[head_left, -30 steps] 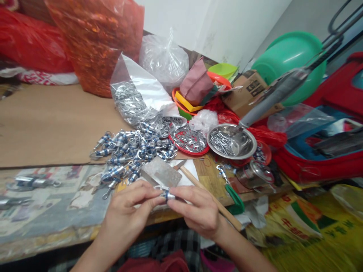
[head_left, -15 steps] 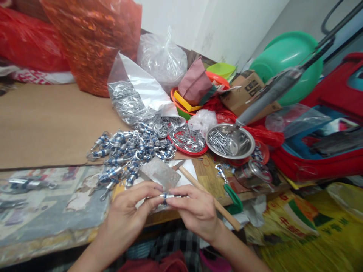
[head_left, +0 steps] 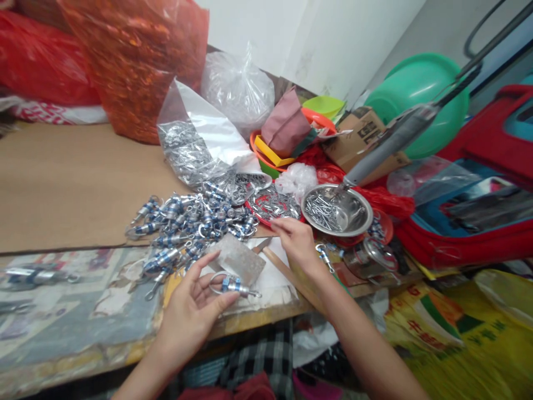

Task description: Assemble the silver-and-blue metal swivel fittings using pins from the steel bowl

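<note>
The right hand (head_left: 296, 240) has let go of the blue-banded metal clip (head_left: 233, 285) and reached far to the red tray (head_left: 272, 208); the left hand (head_left: 195, 307) alone now holds the clip.

A white wall (head_left: 333, 39) rises behind the cardboard-covered wooden table (head_left: 62, 183).

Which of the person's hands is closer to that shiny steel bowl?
Right. The right hand reaches beside the steel bowl, near the red plate; the left hand holds a blue-banded metal clip farther away.

Bright even indoor light, soft shadows, blurred stretched edges
</note>
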The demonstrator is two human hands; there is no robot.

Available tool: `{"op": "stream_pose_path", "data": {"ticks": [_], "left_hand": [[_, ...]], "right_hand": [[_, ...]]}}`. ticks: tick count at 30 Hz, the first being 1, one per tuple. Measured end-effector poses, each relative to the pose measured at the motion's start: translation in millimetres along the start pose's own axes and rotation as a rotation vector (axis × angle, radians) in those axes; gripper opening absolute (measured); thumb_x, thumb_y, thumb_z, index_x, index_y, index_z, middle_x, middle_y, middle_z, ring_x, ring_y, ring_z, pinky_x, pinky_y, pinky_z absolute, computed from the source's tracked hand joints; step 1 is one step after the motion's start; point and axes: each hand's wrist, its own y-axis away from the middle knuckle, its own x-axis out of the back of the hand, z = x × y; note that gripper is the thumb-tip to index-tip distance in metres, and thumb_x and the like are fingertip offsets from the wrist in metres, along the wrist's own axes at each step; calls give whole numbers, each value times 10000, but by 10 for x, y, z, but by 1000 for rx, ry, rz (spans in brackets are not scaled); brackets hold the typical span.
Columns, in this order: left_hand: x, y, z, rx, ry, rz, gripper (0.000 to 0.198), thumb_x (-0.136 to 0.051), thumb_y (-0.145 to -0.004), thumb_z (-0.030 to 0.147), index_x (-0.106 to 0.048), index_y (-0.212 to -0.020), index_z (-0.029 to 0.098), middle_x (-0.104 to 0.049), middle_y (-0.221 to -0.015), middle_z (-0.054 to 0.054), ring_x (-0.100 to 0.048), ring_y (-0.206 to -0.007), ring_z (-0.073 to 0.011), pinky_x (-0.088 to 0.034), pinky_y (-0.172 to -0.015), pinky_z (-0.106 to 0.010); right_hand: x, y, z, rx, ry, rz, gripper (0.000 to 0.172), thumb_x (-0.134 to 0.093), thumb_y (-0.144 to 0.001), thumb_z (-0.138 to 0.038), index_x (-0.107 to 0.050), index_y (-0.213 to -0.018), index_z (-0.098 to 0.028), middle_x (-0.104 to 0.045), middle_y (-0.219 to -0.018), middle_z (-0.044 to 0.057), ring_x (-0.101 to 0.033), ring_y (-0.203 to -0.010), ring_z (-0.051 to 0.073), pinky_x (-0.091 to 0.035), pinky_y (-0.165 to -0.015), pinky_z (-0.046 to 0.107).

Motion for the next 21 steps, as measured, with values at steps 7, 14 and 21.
{"op": "stream_pose_path", "data": {"ticks": [7, 14, 21], "left_hand": [[-21, -45, 108, 68, -6, -80, 765, -727, -543, 260, -341, -1200, 203, -611, -765, 0, -622, -754, -185, -503, -690, -310], [28, -93, 156, 101, -17, -140, 738, -715, -562, 223, -327, -1189, 185, -608, -805, -22, -602, -853, -200, -467, -782, -336], [71, -111, 138, 113, 85, -161, 749, -724, -558, 207, -322, -1190, 218, -615, -777, 8, -632, -760, -176, -485, -725, -322]], "right_hand": [[-194, -646, 423, -94, 308, -177, 231, -484, -764, -92, -684, -850, -170, -665, -870, 138, -592, -910, 249, -423, -786, 324], [-232, -758, 505, -21, 323, -234, 283, -517, -757, -144, -633, -1005, -213, -624, -995, 100, -561, -951, 231, -408, -792, 288], [-253, -664, 587, 38, 230, -184, 309, -448, -841, -204, -564, -1124, -251, -587, -1047, 46, -540, -973, 147, -383, -812, 200]]}}
